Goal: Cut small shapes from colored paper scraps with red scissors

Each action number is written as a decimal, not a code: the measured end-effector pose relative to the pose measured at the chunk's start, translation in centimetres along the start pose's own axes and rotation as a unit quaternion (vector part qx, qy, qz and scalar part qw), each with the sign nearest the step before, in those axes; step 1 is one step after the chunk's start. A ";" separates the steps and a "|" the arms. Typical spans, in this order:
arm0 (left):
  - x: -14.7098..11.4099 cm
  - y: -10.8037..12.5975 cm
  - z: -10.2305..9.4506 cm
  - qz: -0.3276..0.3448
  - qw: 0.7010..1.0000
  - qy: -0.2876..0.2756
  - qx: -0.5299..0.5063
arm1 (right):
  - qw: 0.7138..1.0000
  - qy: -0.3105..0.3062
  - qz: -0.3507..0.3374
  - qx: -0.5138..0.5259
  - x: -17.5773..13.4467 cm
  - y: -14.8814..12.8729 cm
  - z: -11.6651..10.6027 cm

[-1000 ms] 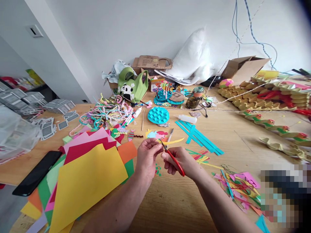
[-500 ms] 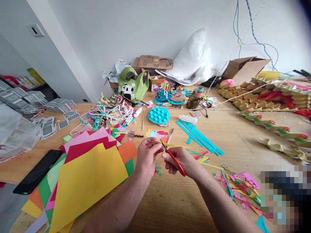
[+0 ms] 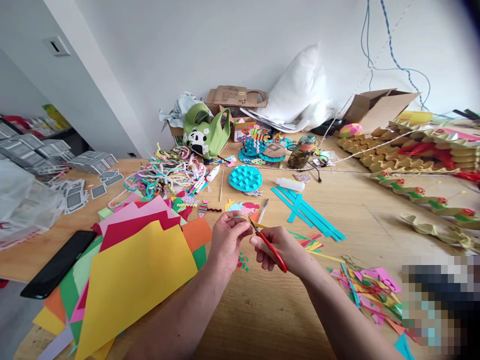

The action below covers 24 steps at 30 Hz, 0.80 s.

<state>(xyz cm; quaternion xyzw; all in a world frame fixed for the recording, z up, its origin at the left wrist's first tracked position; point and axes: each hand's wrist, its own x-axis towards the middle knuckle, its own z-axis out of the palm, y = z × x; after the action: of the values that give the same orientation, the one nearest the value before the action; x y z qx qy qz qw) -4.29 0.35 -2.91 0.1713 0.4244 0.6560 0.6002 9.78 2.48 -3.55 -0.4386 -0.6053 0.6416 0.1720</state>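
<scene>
My right hand is closed around red-handled scissors, whose blades point up and left toward my left fingertips. My left hand pinches a small bit of paper between thumb and fingers; the fingers mostly hide it, with a thin greenish edge showing. The scissor tips are right beside that pinch. Beneath and between the hands lies a cluster of small green and red paper dots. Just beyond the hands are paper fish cutouts and a pen-like tool.
Coloured paper sheets and a black phone lie at left. Blue strips, narrow paper strips and paper scraps are at right. Behind stand a blue egg-tray disc, a jar and a green bag.
The hands and scissors stay almost in place. A yellow strip that stretched right behind the scissors now shows only as a short piece.
</scene>
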 end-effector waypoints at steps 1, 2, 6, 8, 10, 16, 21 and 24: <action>0.0 0.0 0.0 0.001 1.000 0.000 0.001 | 1.000 0.000 0.000 -0.001 0.0 0.0 0.0; 0.0 0.1 -0.1 0.002 1.000 -0.001 0.004 | 1.000 -0.002 -0.001 -0.002 0.0 0.0 0.0; 0.1 0.4 -0.2 -0.007 1.000 -0.008 0.025 | 1.000 -0.005 0.002 -0.011 -0.1 -0.3 -0.1; 0.1 0.7 -0.2 -0.015 0.999 -0.017 0.034 | 1.000 -0.004 0.007 -0.013 -0.1 -0.4 -0.1; 0.1 0.9 -0.2 -0.021 0.999 -0.025 0.041 | 1.000 -0.002 0.012 -0.016 -0.2 -0.5 -0.2; 0.3 1.3 -0.3 -0.030 0.997 -0.041 0.051 | 1.000 -0.007 0.022 -0.010 -0.2 -0.6 -0.1; 0.4 1.2 -0.5 -0.038 0.997 -0.052 0.052 | 1.000 -0.010 0.020 0.001 -0.2 -0.6 -0.2; 0.4 1.0 -0.5 -0.043 0.996 -0.057 0.051 | 1.000 -0.006 0.019 0.003 -0.1 -0.5 -0.2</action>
<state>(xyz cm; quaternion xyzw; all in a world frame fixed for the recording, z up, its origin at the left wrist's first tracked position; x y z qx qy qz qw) -5.42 0.63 -2.55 0.2203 0.4296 0.5962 0.6414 9.83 2.57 -3.05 -0.4456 -0.5960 0.6491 0.1574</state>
